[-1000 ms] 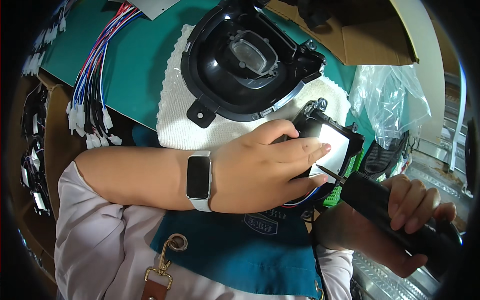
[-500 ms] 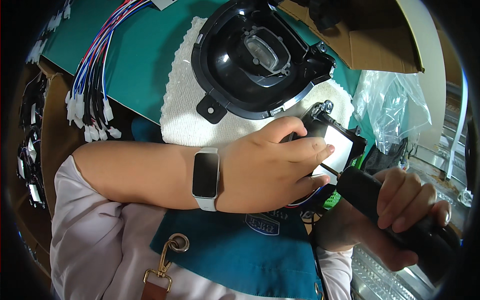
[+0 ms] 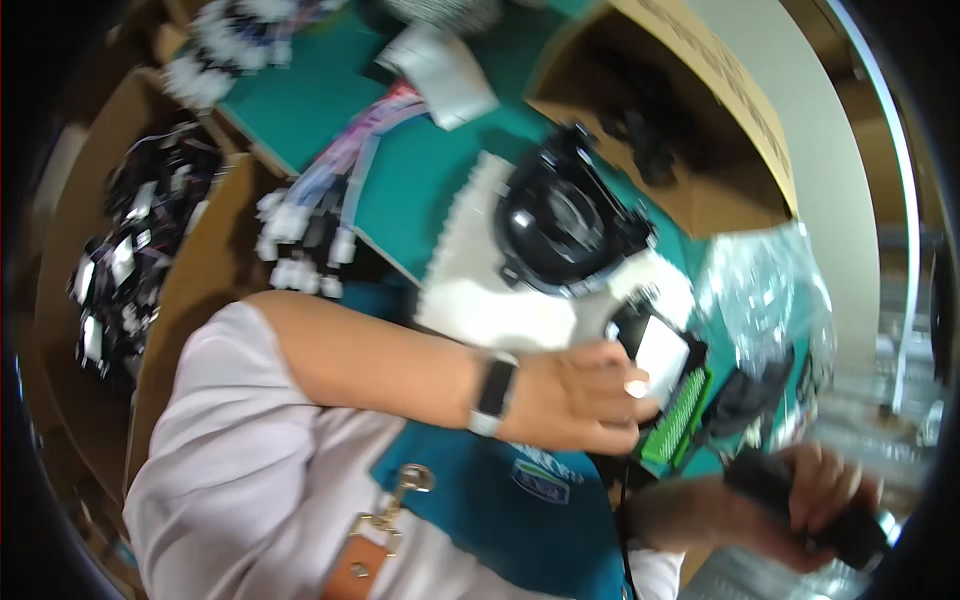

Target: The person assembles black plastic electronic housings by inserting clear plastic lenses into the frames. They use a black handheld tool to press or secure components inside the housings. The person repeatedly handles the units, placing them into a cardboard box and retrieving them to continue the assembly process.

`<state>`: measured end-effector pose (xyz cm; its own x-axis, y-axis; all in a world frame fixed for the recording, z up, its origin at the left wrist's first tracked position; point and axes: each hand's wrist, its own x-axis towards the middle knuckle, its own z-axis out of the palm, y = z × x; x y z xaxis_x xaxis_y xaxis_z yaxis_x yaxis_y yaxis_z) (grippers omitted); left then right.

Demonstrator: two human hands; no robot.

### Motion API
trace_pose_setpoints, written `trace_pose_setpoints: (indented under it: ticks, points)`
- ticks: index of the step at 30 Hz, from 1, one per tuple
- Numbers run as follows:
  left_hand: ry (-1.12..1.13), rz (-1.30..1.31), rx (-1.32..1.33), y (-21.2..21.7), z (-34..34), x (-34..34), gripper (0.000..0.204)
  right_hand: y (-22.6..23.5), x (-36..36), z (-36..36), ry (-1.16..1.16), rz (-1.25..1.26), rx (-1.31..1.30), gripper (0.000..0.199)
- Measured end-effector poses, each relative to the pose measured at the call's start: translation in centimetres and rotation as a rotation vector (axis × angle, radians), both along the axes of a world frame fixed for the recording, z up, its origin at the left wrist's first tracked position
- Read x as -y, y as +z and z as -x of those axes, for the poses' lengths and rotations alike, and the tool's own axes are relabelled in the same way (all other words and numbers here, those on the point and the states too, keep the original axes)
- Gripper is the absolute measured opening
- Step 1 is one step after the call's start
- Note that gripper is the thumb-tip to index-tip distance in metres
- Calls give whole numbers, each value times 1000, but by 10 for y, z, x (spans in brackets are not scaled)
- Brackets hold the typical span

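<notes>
My right hand [image 3: 820,500] is wrapped round a thick black powered screwdriver [image 3: 765,480], at the lower right and apart from the work. My left hand [image 3: 590,405], below a wristwatch [image 3: 493,392], has its fingers curled together at the near left edge of a black lamp part [image 3: 630,325] with a white label [image 3: 662,358]. A small bright spot shows at its fingertips; motion blur hides what, if anything, they hold. Beyond it a round black lamp housing [image 3: 520,245] with a clear oval lens in its middle lies on a white cloth [image 3: 470,290].
An open cardboard box [image 3: 740,195] with black parts stands at the back right. Clear plastic bags [image 3: 765,290] and a bright green tray [image 3: 680,415] lie right. Bundled wires with white connectors [image 3: 300,240] cross the green table [image 3: 400,210]; another box [image 3: 190,290] of wired parts stands left.
The screwdriver has come away from the lamp part, down and right. My left hand has slid off the label towards the part's near edge. The whole view has shifted and blurred.
</notes>
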<state>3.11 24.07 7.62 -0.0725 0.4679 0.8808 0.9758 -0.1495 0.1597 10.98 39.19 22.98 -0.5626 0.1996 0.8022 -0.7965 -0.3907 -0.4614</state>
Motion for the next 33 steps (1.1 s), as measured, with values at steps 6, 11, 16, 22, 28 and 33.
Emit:
trace_pose_setpoints:
  ticks: [6, 11, 16, 22, 28, 33]
  points:
    - [79, 26, -40, 9, -2, -15, 14, -13, -35, -52, -25, 55, 3, 45]
    - [-45, 35, -61, 23, 4, 12, 12, -6, -31, -63, -335, 38, -53, 46]
    - [43, -197, -134, 70, 10, 83, 14, -12, -38, -67, -358, -24, -87, 44]
    - [374, -70, -458, 91, 11, 178, 14, -24, -36, -54, -381, -37, -17, 45]
    - [874, 163, -484, 122, 20, 244, 19, -28, -35, -45, -361, 55, -25, 43]
    - [1481, 240, -388, 101, 87, 320, 17, -34, -41, -48, -406, 24, -55, 42]
